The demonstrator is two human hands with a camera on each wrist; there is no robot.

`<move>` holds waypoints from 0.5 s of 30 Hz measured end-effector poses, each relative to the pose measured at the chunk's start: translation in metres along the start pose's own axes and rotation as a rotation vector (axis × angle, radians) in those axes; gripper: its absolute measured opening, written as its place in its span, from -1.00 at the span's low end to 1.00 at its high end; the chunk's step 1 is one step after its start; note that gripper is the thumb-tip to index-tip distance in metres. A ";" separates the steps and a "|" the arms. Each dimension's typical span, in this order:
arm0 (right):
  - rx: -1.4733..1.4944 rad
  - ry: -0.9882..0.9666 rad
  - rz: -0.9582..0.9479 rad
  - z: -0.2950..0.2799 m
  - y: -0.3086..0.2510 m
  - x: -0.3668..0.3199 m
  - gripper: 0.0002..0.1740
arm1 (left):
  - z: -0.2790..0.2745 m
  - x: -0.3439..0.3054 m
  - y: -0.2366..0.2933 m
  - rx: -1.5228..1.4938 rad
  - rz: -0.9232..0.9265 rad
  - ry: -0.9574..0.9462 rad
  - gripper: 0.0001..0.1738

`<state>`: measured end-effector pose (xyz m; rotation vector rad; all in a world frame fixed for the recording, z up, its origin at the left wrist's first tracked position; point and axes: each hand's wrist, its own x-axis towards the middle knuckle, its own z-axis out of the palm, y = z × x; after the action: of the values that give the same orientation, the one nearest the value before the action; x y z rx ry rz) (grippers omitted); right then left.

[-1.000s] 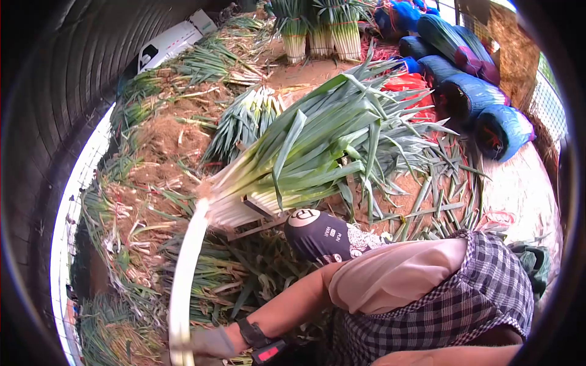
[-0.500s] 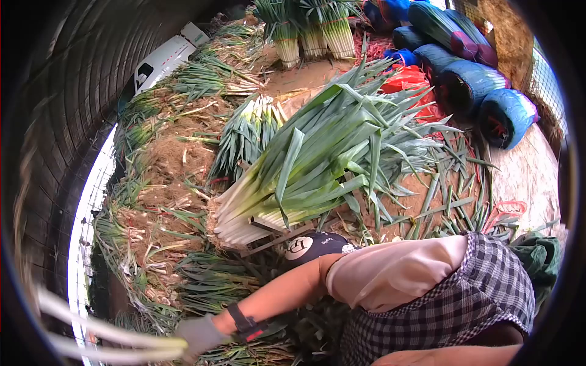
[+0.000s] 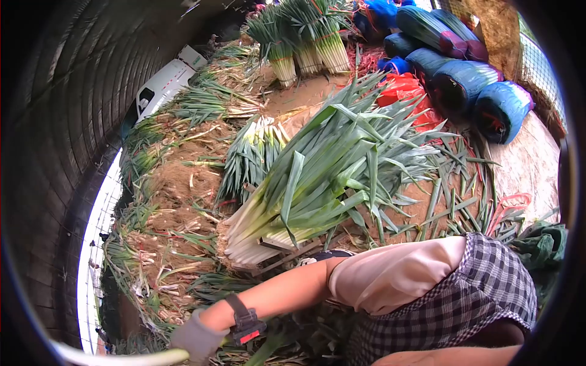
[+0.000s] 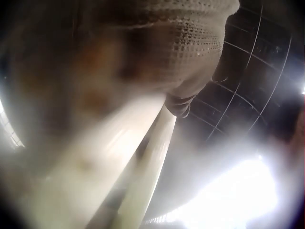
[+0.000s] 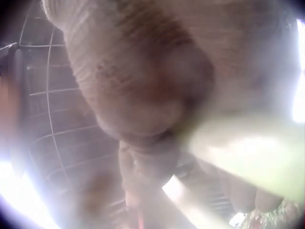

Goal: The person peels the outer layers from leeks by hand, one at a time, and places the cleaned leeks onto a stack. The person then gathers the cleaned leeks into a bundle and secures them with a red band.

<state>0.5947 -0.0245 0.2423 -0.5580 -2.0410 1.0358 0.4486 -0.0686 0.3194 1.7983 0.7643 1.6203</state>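
Observation:
In the head view, my right hand [image 3: 198,338], in a grey knit glove, grips a long white leek stalk [image 3: 143,358] at the bottom edge. The stalk stretches left out of frame. The right wrist view shows curled gloved fingers around the pale leek, with a second white piece below them. My left hand [image 4: 195,52] is outside the head view, where only its forearm [image 3: 452,357] appears. In the left wrist view the gloved left hand holds pale stalks, two showing side by side. A large pile of leeks [image 3: 329,171] lies on a rack [image 3: 287,259] beyond the right arm.
Tied leek bundles [image 3: 332,49] stand at the back. Blue wrapped bundles [image 3: 503,113] and a red plastic bag [image 3: 406,91] lie at the upper right. Loose leeks [image 3: 207,100] and trimmings cover the soil on the left. A green cloth [image 3: 540,250] lies behind the checked apron.
The right hand and its leek have moved from upright at the left to low along the bottom edge, the stalk swinging down and left. The head view has shifted slightly.

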 end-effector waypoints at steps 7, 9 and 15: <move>-0.066 0.026 -0.300 0.014 -0.005 0.009 -0.67 | -0.004 -0.008 0.017 0.002 -0.040 0.008 -0.35; -0.369 -0.125 -0.368 0.044 0.028 0.036 -0.56 | -0.006 -0.013 0.026 0.010 -0.048 0.018 -0.35; 0.028 -0.347 -0.269 0.054 -0.001 0.001 -0.57 | -0.010 -0.025 0.040 0.029 -0.108 0.044 -0.35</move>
<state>0.5518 -0.0509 0.2232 -0.0845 -2.3183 1.0499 0.4374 -0.1133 0.3337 1.7160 0.8937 1.5907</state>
